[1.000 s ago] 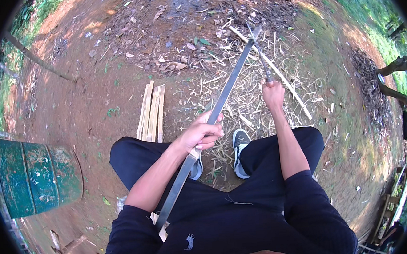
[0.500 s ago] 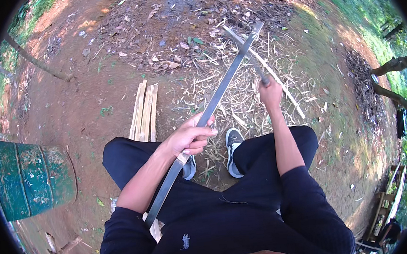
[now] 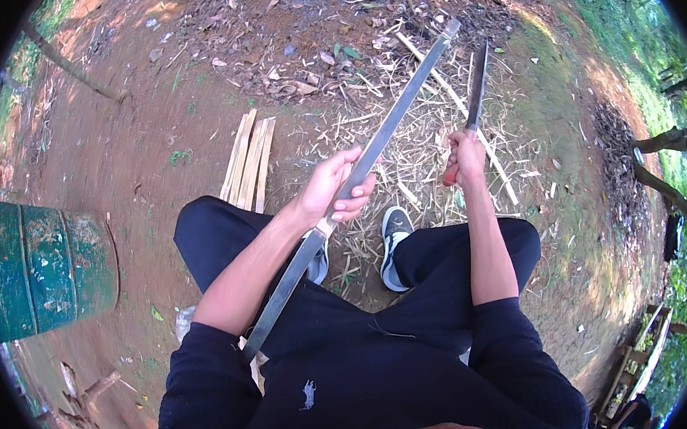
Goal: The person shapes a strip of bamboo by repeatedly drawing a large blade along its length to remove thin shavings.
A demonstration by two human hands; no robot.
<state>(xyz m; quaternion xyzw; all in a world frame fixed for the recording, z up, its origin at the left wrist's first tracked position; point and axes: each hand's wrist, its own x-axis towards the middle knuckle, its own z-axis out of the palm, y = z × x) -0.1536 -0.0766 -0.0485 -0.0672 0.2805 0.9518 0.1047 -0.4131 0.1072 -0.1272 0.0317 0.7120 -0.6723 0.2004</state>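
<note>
A long bamboo strip (image 3: 410, 90), dark on its face with a node low down, slants from beside my lap up to the far right. My left hand (image 3: 327, 188) is closed round its middle, and its lower end lies over my left thigh. To the right of the strip, my right hand (image 3: 468, 156) grips a machete (image 3: 477, 89) by its handle. Its reddish handle end shows below my fist, and the dark blade points away from me. Blade and strip are apart.
Several pale split strips (image 3: 249, 161) lie beyond my left knee. Bamboo shavings (image 3: 370, 137) litter the ground in front of my shoes, with a long pale strip (image 3: 451, 95) among them. A green metal drum (image 3: 48, 263) stands at left. Branches (image 3: 669, 141) jut in at right.
The machete has come off the bamboo strip, swinging right and turning from pointing up-left to pointing nearly straight away. My left hand's grip has loosened somewhat, its thumb shifted; the strip moved slightly right.
</note>
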